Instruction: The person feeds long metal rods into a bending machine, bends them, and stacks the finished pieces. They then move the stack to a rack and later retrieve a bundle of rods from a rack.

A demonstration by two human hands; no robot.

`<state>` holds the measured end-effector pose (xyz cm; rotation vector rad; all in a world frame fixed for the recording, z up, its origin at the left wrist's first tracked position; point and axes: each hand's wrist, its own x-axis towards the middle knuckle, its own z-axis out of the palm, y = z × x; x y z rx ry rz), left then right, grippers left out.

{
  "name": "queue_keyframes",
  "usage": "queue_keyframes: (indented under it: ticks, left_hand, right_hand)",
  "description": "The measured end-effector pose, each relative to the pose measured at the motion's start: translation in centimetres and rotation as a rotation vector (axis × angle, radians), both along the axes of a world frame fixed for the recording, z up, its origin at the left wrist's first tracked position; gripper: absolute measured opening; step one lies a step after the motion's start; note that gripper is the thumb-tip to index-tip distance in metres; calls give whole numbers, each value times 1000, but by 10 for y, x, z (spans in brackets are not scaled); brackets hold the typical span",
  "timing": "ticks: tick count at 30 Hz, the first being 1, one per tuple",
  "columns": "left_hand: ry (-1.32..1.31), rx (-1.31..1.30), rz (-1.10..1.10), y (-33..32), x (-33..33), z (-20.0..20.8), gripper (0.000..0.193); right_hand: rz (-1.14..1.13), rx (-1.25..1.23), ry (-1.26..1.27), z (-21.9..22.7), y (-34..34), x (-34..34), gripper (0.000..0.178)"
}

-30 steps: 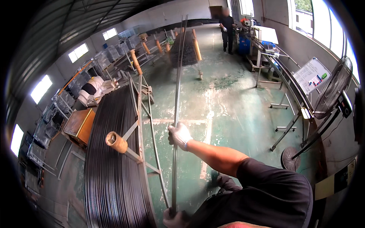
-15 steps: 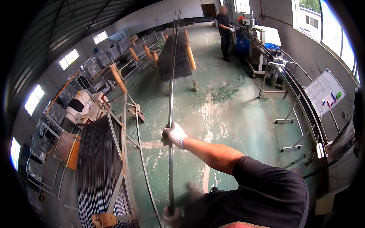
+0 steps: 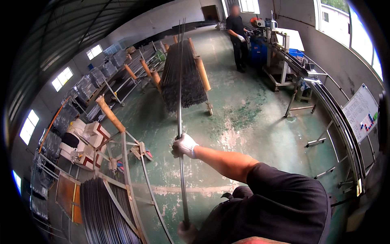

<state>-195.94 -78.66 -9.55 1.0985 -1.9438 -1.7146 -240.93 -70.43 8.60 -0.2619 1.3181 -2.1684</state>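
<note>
My right hand (image 3: pixel 185 146), in a white glove, is closed around a pair of long, thin metal rods (image 3: pixel 182 183) in front of me. The rods point away from me, their far ends above a stack of dark rods (image 3: pixel 176 77) on a cart. Close to the lower edge, my gloved left hand (image 3: pixel 187 232) is wrapped around the rods' near end. It is dim and partly blurred there. What the rods' far tips touch, if anything, I cannot tell.
A rack (image 3: pixel 132 191) holding many dark rods stands at my left. Upright cardboard tubes (image 3: pixel 202 73) flank the cart. At the far right, a co-worker (image 3: pixel 237 40) stands by a machine (image 3: pixel 268 40) with a long rail (image 3: pixel 331 107). A whiteboard (image 3: pixel 361 112) leans near it.
The cart and its stack appear nearer, and the left rack has slid toward the lower edge. Both hands keep their hold on the rods. The co-worker's arm has lowered.
</note>
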Motion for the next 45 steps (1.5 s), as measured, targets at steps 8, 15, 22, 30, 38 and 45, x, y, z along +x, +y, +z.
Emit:
queue_keyframes:
  ticks: [8, 15, 22, 30, 38, 45]
  left_hand:
    - [-188, -409, 130, -79, -265, -95, 10]
    - [-467, -435, 0, -126, -461, -84, 9]
    - [-439, -708, 53, -156, -638, -80, 10]
    - [317, -461, -85, -190, -905, 22, 45]
    - [338, 66, -412, -184, -1140, 106, 62]
    - [182, 257, -178, -198, -1085, 25, 43]
  right_hand:
    - [23, 179, 106, -14, -42, -248, 10]
    - [62, 225, 50, 0, -79, -449, 6]
    - [29, 35, -50, -74, -147, -629, 10]
    - [45, 141, -207, -83, -215, -688, 6]
    - [-92, 1055, 640, -203, -231, -954, 44]
    - [253, 1477, 638, -57, -223, -1056, 42]
